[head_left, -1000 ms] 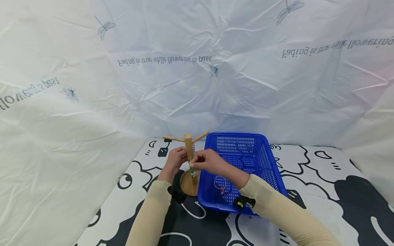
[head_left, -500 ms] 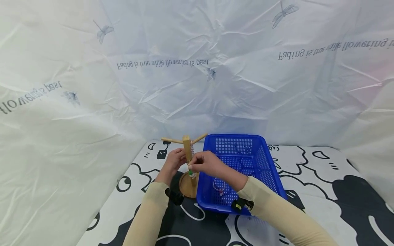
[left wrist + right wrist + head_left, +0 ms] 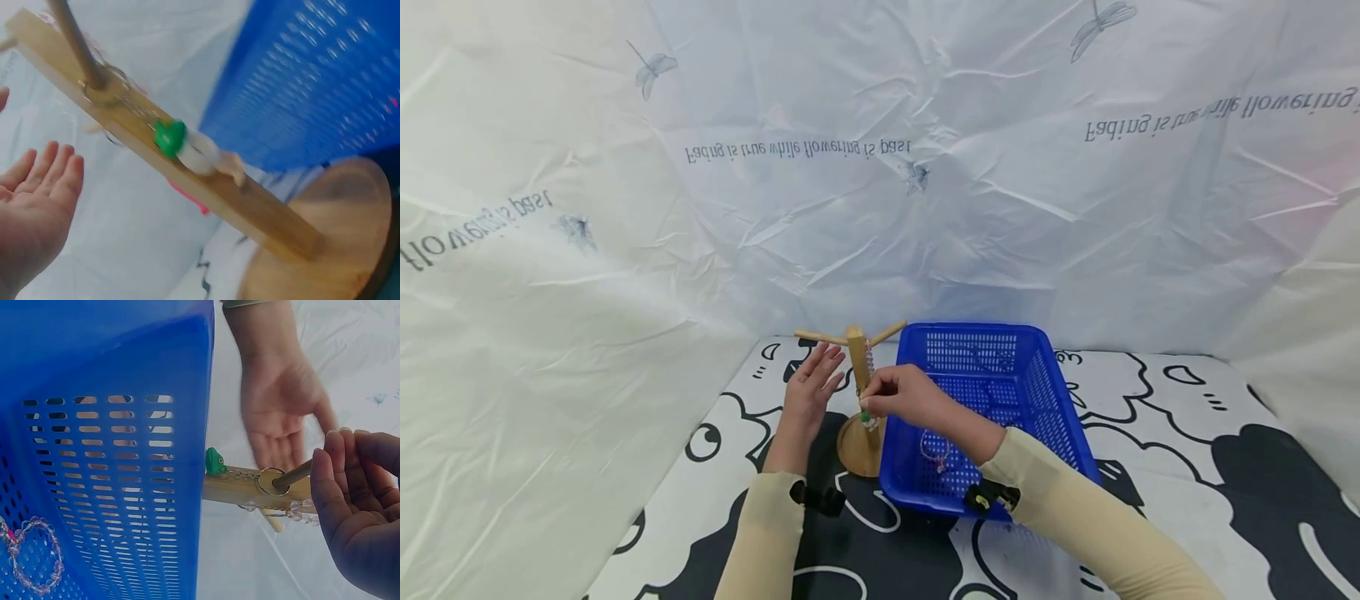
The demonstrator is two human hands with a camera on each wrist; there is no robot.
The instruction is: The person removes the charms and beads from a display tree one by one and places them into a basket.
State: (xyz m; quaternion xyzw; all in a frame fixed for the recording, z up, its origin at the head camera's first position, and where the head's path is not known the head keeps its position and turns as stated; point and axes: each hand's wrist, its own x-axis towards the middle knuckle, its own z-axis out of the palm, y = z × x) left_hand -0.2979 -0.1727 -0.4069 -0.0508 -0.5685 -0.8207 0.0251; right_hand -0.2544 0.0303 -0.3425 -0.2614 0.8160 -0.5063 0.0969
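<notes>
A wooden stand (image 3: 857, 358) with several pegs and a round base stands left of the blue basket. On its front peg (image 3: 80, 44) hangs a keychain (image 3: 170, 137) by its metal ring, with a green-and-white figure lying against the post. My right hand (image 3: 910, 396) pinches the end of that peg between thumb and fingers, seen closely in the right wrist view. My left hand (image 3: 805, 400) is beside the post on its left, apart from it, palm up with fingers extended. A bracelet of clear pinkish beads (image 3: 870, 358) hangs on the stand's right side.
The blue plastic basket (image 3: 977, 327) has high perforated walls and sits close against the stand's right. Inside it lies a pink beaded bracelet (image 3: 40, 556). White sheeting (image 3: 880, 250) rises behind the black-and-white patterned table cover (image 3: 1150, 467).
My left hand has drawn away from the post to the left, and its fingers have straightened. The right hand stays at the front peg. The keychain still hangs there.
</notes>
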